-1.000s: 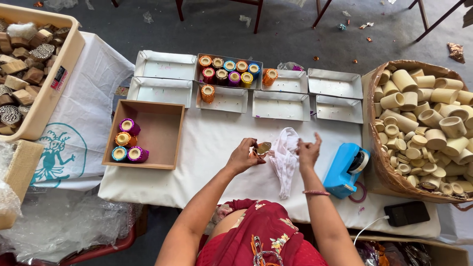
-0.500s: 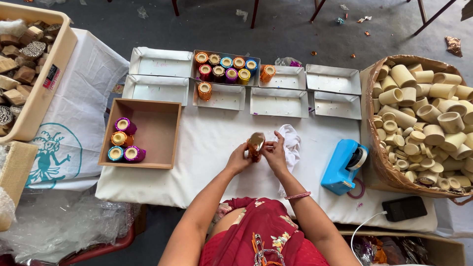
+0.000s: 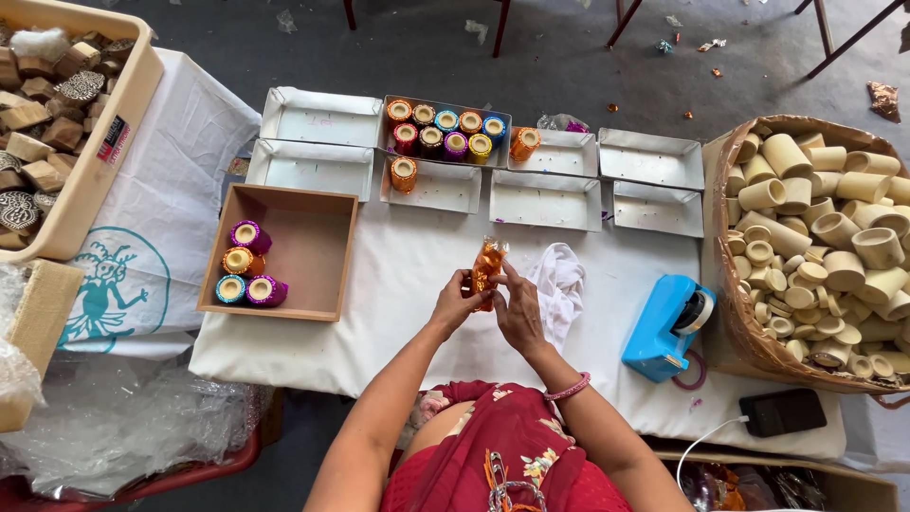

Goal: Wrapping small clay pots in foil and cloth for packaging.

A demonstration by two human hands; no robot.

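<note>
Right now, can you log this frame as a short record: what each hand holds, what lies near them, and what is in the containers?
left hand: grips the orange foil-wrapped cylinder, held upright above the table
right hand: fingers on the same cylinder's wrap
beside hands: crumpled white cloth; blue tape dispenser
brown cardboard box: four wrapped cylinders
grey trays: most bare; one holds a cluster of coloured cylinders
woven basket: plain cream cylinders
table edge: black phone
</note>
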